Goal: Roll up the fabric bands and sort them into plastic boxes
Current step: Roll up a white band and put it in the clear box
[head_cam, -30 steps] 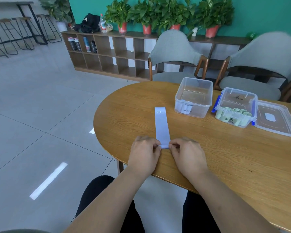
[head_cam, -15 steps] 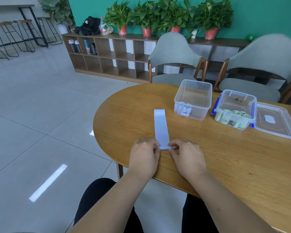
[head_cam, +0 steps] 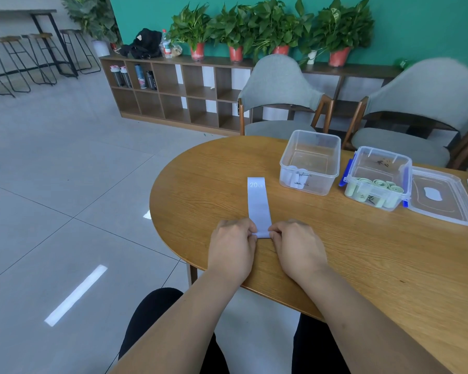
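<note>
A pale lilac fabric band [head_cam: 258, 203] marked "20 LB" lies flat and lengthwise on the wooden table [head_cam: 362, 252]. Its near end is curled over into a small roll. My left hand [head_cam: 234, 251] pinches that rolled end from the left and my right hand [head_cam: 297, 249] pinches it from the right. Behind it stands a clear plastic box [head_cam: 310, 161] with one pale rolled band in its front corner. To its right a blue-clipped clear box [head_cam: 378, 178] holds several rolled green bands.
Clear lids [head_cam: 441, 195] lie at the table's right side. Two grey chairs [head_cam: 281, 101] stand behind the table, with a low wooden shelf [head_cam: 173, 90] and potted plants beyond. The table's curved edge drops to tiled floor on the left.
The flat part of the band has become a little shorter as its near end rolls up under my fingers. Both hands stay at the same spot.
</note>
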`<state>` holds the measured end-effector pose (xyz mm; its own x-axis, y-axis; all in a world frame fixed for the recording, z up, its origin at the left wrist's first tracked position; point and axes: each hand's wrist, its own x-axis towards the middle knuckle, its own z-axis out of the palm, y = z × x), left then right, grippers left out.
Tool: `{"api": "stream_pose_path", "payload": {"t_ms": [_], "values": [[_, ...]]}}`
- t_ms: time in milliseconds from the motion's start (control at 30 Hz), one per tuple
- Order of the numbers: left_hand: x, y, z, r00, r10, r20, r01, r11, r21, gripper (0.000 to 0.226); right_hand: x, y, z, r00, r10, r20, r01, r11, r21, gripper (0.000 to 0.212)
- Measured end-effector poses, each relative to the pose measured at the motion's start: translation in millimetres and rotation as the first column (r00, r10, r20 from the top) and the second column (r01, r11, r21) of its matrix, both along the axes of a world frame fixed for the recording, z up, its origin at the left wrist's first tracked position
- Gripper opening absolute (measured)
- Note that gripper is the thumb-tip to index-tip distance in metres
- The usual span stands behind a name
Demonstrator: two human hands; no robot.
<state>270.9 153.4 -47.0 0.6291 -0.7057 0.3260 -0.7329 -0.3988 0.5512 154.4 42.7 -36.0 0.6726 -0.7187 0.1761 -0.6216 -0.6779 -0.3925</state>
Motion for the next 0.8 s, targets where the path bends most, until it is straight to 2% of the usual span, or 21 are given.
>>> {"api": "stream_pose_path", "payload": {"t_ms": [100, 233, 667, 800], "values": [[4.3, -2.7, -0.4, 1.0, -0.016, 0.025, 0.015, 1.0, 0.021, 0.011, 2.3, -0.2, 2.4, 1.0, -0.025, 0.012, 0.025, 1.0, 0.009, 0.024], [7.9, -4.7, 0.4, 0.998, -0.023, 0.053, 0.021, 0.999, 0.047, 0.011, 1.4, 1.9, 3.3, 0.997, -0.051, 0.055, 0.051, 0.999, 0.013, 0.012], [6.3, -5.6, 3.1, 0.997, -0.022, 0.075, 0.015, 0.996, 0.087, 0.022, 6.2, -1.6, 3.5, 0.999, -0.034, 0.021, 0.034, 0.999, -0.008, 0.02], [6.0, -6.0, 1.7, 0.998, -0.001, 0.059, -0.002, 0.999, 0.047, 0.018, 6.8, -2.2, 2.2, 0.996, -0.059, 0.072, 0.057, 0.998, 0.019, 0.018]]}}
